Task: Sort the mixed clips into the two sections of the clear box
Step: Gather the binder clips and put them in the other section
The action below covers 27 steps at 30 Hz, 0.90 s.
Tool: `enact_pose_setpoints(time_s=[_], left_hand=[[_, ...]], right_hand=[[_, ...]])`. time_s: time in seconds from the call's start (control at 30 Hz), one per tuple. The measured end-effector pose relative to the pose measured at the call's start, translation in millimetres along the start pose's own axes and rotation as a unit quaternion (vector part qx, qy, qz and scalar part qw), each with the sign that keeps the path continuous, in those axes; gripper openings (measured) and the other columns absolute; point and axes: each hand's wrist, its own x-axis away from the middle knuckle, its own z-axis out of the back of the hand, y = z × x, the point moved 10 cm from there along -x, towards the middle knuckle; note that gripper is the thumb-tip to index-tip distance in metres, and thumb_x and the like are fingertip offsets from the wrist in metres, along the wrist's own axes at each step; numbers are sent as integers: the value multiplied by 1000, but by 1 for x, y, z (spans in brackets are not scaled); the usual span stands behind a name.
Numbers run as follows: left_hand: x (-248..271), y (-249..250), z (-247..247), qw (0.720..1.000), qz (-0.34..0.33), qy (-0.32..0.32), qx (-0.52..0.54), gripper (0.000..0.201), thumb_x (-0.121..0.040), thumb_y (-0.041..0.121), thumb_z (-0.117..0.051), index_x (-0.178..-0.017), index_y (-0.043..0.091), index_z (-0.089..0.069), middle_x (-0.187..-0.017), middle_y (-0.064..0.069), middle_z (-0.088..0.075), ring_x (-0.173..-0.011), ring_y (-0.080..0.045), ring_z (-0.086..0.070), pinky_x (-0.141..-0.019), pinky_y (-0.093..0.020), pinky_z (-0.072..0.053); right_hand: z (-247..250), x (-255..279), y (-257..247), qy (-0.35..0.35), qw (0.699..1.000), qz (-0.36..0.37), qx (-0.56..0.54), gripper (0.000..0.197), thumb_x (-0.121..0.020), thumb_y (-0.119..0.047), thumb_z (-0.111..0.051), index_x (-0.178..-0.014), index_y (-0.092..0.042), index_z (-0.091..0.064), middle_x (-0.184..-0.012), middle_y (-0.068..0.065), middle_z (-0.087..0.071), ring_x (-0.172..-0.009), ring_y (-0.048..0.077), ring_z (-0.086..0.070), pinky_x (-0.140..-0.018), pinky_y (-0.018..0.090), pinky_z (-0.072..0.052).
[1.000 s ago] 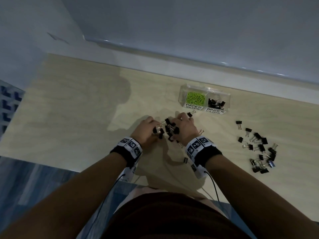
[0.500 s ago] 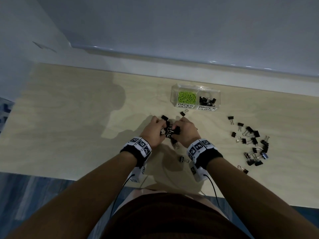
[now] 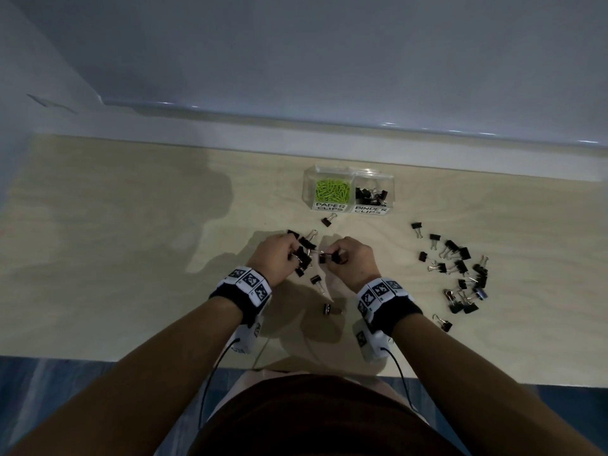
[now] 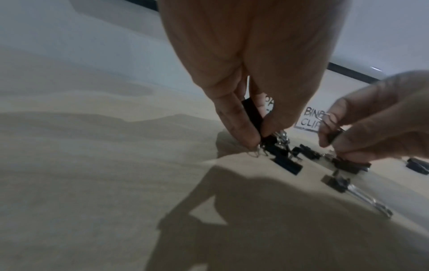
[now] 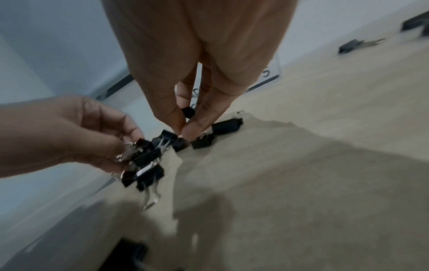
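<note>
The clear box (image 3: 348, 205) stands at the back of the table. Its left section, labelled PAPER CLIPS, holds green paper clips (image 3: 332, 190); its right section, labelled BINDER CLIPS, holds black binder clips (image 3: 371, 195). In front of the box, my left hand (image 3: 291, 256) grips a tangled bunch of black binder clips (image 3: 303, 255), which shows in the right wrist view as a hanging bunch (image 5: 144, 159). Just to the right, my right hand (image 3: 329, 258) pinches a single black binder clip (image 5: 188, 111), close to the bunch.
Loose binder clips lie by the box (image 3: 329, 220) and under my wrists (image 3: 316, 279), (image 3: 329, 309). A scattered pile of several black binder clips (image 3: 460, 274) lies to the right. The pale wooden table (image 3: 115, 241) ends at a white wall behind and at my body in front.
My hands were pressed together on one clump of clips. They have drawn slightly apart: the left keeps the bunch and the right holds one clip.
</note>
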Motion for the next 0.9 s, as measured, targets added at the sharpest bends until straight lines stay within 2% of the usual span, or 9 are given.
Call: enact_pose_setpoints(time_s=[0.1, 0.23, 0.33, 0.4, 0.5, 0.57, 0.63, 0.77, 0.9], left_hand=[[-3, 2, 8, 998, 28, 6, 58, 15, -81, 11, -66, -95, 13, -65, -94, -3, -66, -81, -14, -59, -72, -23, -47], [-16, 55, 25, 988, -19, 12, 151, 8, -80, 9, -68, -88, 8, -65, -86, -2, -66, -73, -9, -58, -69, -16, -46], [-42, 105, 32, 982, -51, 18, 178, 8, -82, 7, -65, -90, 5, -65, -91, -5, -67, -79, -13, -62, -70, -13, -45], [-63, 131, 35, 983, -58, 36, 171, 8, -81, 6, -64, -89, 4, -66, -91, -9, -69, -80, -18, -63, -71, -18, -48], [-88, 158, 42, 988, -54, 71, 129, 10, -80, 6, -63, -88, 3, -68, -92, -12, -71, -77, -18, -62, -71, -25, -51], [-100, 166, 39, 992, -52, 59, 100, 17, -82, 8, -62, -97, 3, -69, -102, -12, -70, -90, -21, -64, -81, -28, -52], [-104, 166, 35, 994, -64, 35, 84, 24, -84, 11, -60, -106, 5, -67, -109, -11, -68, -98, -23, -63, -87, -30, -51], [-82, 136, 48, 990, -98, 59, 86, 18, -89, 15, -54, -98, 9, -68, -93, -7, -71, -80, -17, -65, -81, -32, -55], [-47, 55, 55, 996, -43, 71, 21, 11, -87, 20, -59, -95, 14, -64, -91, -2, -66, -82, -17, -62, -79, -31, -53]], right_hand=[[26, -3, 18, 15, 998, -53, -42, 15, -69, -10, -79, -79, -16, -70, -79, -2, -66, -65, 6, -58, -62, 18, -47], [81, -24, 25, 65, 991, -92, -71, 17, -75, -13, -75, -90, -17, -68, -82, -7, -67, -71, 3, -63, -63, 12, -51], [122, -51, 21, 129, 987, -82, -52, 15, -76, -15, -75, -89, -18, -68, -79, -8, -66, -67, 1, -61, -61, 8, -48], [135, -69, 18, 146, 986, -76, -17, 13, -75, -15, -76, -86, -17, -69, -78, -5, -66, -65, 2, -60, -58, 3, -42], [135, -86, 21, 129, 987, -90, 20, 19, -75, -13, -75, -93, -13, -71, -90, 2, -71, -73, 11, -64, -67, 12, -47], [133, -85, 22, 116, 989, -90, 32, 24, -78, -10, -71, -101, -10, -70, -100, 7, -71, -76, 14, -64, -76, 20, -49], [134, -74, 18, 124, 989, -61, 48, 20, -80, -7, -65, -99, -9, -70, -98, 7, -71, -73, 14, -63, -76, 23, -52], [135, -42, 31, 142, 987, -22, 78, 16, -82, -1, -57, -87, -11, -70, -89, 4, -69, -71, 14, -62, -69, 26, -53], [131, -18, 57, 143, 982, -24, 118, 21, -79, 0, -54, -91, -6, -70, -93, 11, -67, -76, 26, -64, -69, 25, -47]])
